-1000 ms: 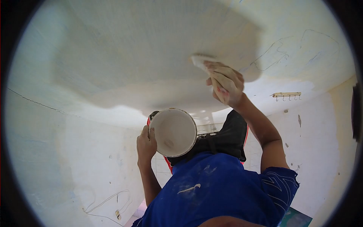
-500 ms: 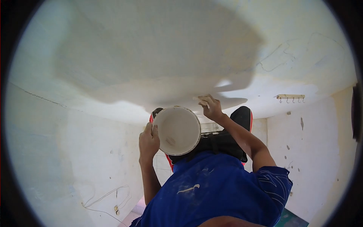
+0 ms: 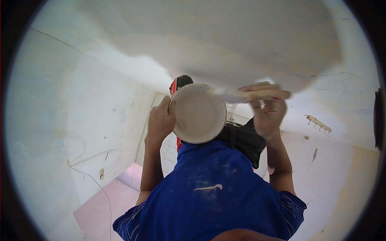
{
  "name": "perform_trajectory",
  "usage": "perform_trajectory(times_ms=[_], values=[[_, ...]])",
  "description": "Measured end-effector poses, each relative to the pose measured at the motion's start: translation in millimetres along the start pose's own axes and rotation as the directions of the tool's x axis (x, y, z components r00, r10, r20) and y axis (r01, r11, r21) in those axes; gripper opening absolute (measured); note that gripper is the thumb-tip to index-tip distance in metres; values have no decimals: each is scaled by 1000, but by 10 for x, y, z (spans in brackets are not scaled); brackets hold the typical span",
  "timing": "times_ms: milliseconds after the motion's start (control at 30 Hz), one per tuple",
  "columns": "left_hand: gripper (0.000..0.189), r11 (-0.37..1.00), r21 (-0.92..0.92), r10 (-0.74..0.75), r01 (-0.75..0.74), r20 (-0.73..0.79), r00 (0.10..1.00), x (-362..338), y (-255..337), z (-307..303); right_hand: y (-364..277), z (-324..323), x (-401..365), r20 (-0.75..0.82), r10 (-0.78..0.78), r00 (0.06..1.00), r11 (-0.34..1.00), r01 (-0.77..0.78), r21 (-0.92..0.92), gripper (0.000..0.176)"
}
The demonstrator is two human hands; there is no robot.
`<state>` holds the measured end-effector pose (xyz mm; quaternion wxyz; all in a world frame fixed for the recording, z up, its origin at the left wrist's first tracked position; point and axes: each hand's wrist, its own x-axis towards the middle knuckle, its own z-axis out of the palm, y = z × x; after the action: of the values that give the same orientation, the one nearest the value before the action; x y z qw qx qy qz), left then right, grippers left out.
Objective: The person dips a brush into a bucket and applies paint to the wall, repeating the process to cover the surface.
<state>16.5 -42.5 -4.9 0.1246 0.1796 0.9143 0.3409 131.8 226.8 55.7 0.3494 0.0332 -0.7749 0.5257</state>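
Bucket (image 3: 219,109) of off-white colour, its round mouth facing the camera, sits in front of the blue shirt (image 3: 209,201) and partly over the black trousers (image 3: 246,140). The left hand (image 3: 161,120) grips it at the left edge of the rim, thumb apparently hooked over the lip and fingers against the outer side, mostly hidden. Its inside looks pale and smeared; how much material lies at the bottom I cannot tell.

Just beyond the bucket's right edge, the right hand (image 3: 270,116) pinches a putty knife (image 3: 274,94), judging by its shape, the fingers laid along the top of the cream handle and the thumb below. Its blurred front end points towards the bucket's rim; whether they touch is unclear. The facing wall (image 3: 233,36) rises behind both, with a hook rack (image 3: 319,124) on the surface to the right.

The bucket should be stiff, hard to break and fairly light unless well loaded; dusty residue could make the lip slippery, so a thumb-over-rim hold seems sound, though one-sided weight may tip it. The knife should be light, with a stiff handle and perhaps a springy blade, best held by the handle.
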Motion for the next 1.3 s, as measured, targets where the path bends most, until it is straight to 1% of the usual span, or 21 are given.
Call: perform_trajectory(times_ms=[33,100,133,200,267,333,400,433,500,633,700,733,800,933,1000,1033,1100,1133,1200,1233,1300], values=[[25,1000,8,-4,4,14,1000,50,27,8,64,74,-21,9,13,1000,1000,-13,9,9],[25,1000,10,-20,20,24,1000,44,32,17,154,292,-105,334,126,934,989,-144,30,11],[24,1000,9,-13,13,21,1000,67,25,28,216,402,-112,344,128,930,988,-148,32,11],[23,1000,7,-17,17,13,1000,63,14,36,309,611,-170,630,227,743,971,-222,-88,10],[28,997,63,40,-40,-5,999,58,23,19,384,798,-192,670,181,720,983,-158,-96,10],[27,996,88,25,-25,0,1000,77,97,9,460,913,-166,709,133,692,991,-93,-95,12],[26,993,115,10,-11,8,1000,105,108,-16,524,1019,-117,773,222,594,974,-106,-198,15],[25,991,135,13,-13,8,1000,104,106,-21,549,1045,-105,781,214,587,976,-103,-190,15],[24,988,155,4,-5,4,1000,90,175,37,650,1002,-79,847,290,446,957,-140,-255,15],[22,983,160,-89,90,-17,996,42,464,59,819,931,-36,908,255,332,959,-208,-193,14],[22,979,158,-128,131,-32,991,-15,543,56,780,942,25,945,267,188,941,-264,-214,20],[22,977,168,-128,134,-46,991,-44,543,44,717,951,83,948,259,187,943,-260,-206,20],[22,973,182,-134,143,-65,989,-49,569,28,616,946,223,954,292,60,942,-189,-277,28],[25,971,176,-145,160,-91,985,-81,547,33,702,1054,153,968,244,65,963,-132,-234,22],[25,967,186,-159,177,-107,982,-69,507,47,744,1088,122,966,256,32,967,-31,-255,19],[24,969,176,-157,175,-108,982,-60,467,48,759,1095,129,968,249,39,968,-30,-248,19],[24,972,173,-144,161,-105,984,-37,371,15,777,1077,180,969,185,162,983,-22,-184,19],[26,978,140,-140,154,-106,984,-23,317,1,772,1038,208,967,188,172,982,-19,-188,19],[28,986,107,-116,126,-101,988,90,242,117,840,790,289,896,180,405,978,-168,-121,23],[29,989,117,-83,95,-100,991,121,183,125,792,684,345,888,185,421,979,-161,-128,23],[29,991,124,-33,44,-91,995,171,150,156,687,393,364,697,243,675,942,-335,-3,25]])
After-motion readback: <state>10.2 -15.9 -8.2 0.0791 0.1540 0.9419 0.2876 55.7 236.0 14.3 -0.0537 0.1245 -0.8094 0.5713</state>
